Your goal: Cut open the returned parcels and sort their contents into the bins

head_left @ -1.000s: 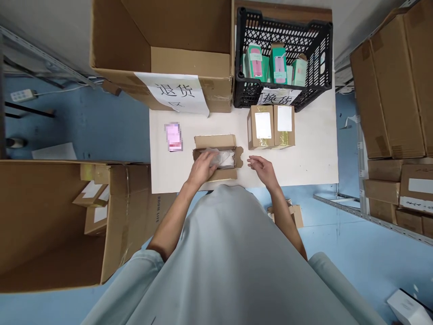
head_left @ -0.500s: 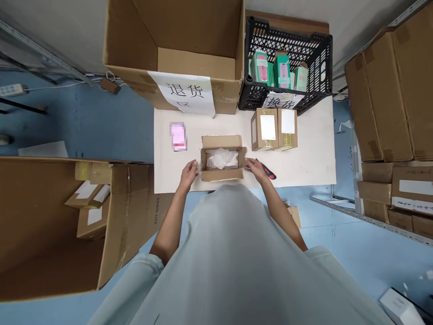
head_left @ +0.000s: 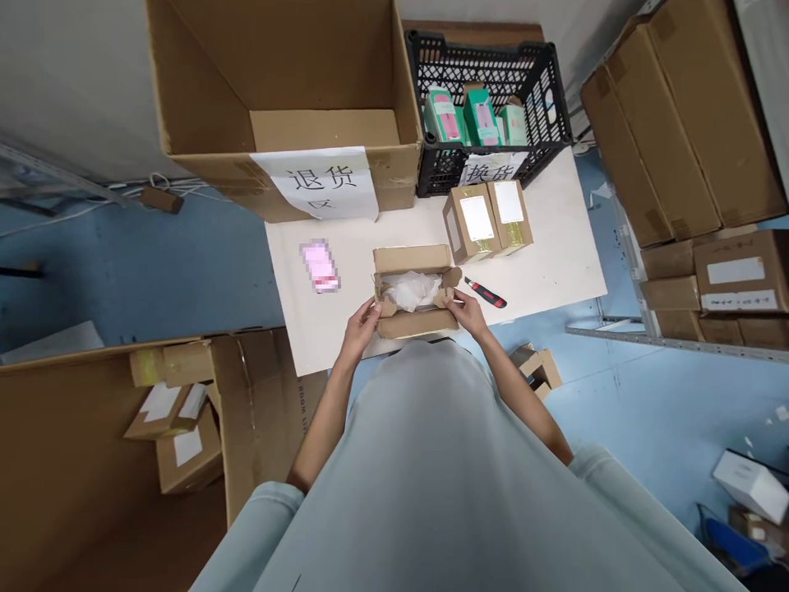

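Steady the opened cardboard box (head_left: 417, 324) evenly, with left hand (head_left: 359, 330) and right hand (head_left: 467, 314) nearly closed, pinching its left and right ends, clear of the white wrapping (head_left: 412, 290).

We count two hands (head_left: 362, 329), one open carton (head_left: 412, 260), one utility knife (head_left: 486, 293), one blurred pink item (head_left: 320, 265) and two closed boxes (head_left: 484, 218) at one table (head_left: 560, 238). Behind, we have one large carton (head_left: 394, 177), one black crate (head_left: 439, 168), two paper signs (head_left: 317, 182) and at least three green boxes (head_left: 482, 119), overlap hiding the exact number. At lower left, we find a second large carton (head_left: 259, 411) containing at least three small boxes (head_left: 188, 460).
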The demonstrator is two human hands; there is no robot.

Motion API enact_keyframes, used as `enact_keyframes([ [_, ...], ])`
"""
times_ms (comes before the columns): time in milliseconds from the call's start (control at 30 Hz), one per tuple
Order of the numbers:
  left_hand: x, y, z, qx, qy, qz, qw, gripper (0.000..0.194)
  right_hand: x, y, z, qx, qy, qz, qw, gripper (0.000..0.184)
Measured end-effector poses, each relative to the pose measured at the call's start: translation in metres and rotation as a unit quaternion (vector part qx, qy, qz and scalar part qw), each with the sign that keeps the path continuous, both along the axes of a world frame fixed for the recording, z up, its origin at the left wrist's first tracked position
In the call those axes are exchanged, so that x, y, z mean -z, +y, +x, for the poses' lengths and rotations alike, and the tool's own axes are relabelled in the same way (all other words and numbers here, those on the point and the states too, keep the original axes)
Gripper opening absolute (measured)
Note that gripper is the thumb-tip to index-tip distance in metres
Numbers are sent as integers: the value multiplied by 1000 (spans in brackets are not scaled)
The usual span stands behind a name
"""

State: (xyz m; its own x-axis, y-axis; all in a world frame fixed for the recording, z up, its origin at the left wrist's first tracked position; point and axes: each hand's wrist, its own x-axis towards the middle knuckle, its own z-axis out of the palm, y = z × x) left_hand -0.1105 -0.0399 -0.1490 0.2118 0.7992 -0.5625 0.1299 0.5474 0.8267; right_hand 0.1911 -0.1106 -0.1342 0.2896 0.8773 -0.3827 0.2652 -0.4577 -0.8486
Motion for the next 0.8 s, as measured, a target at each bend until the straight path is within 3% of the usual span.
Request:
enact_keyframes([
  [200, -24, 11, 19, 110, -29, 55, 992, 83, -32, -54, -11, 133, 21, 20, 991, 68],
  [433, -40, 12, 95, 305, -69, 82, 946, 83, -67, -153, -5, 298, -1, 23, 954, 68],
  [600, -48, -25, 161, 403, -83, 94, 907, 86, -72, -229, 5, 376, -54, 18, 925, 59],
  [800, -51, -100, 243, 487, -73, 108, 863, 76, -54, -319, 35, 466, -75, 2, 881, 51],
])
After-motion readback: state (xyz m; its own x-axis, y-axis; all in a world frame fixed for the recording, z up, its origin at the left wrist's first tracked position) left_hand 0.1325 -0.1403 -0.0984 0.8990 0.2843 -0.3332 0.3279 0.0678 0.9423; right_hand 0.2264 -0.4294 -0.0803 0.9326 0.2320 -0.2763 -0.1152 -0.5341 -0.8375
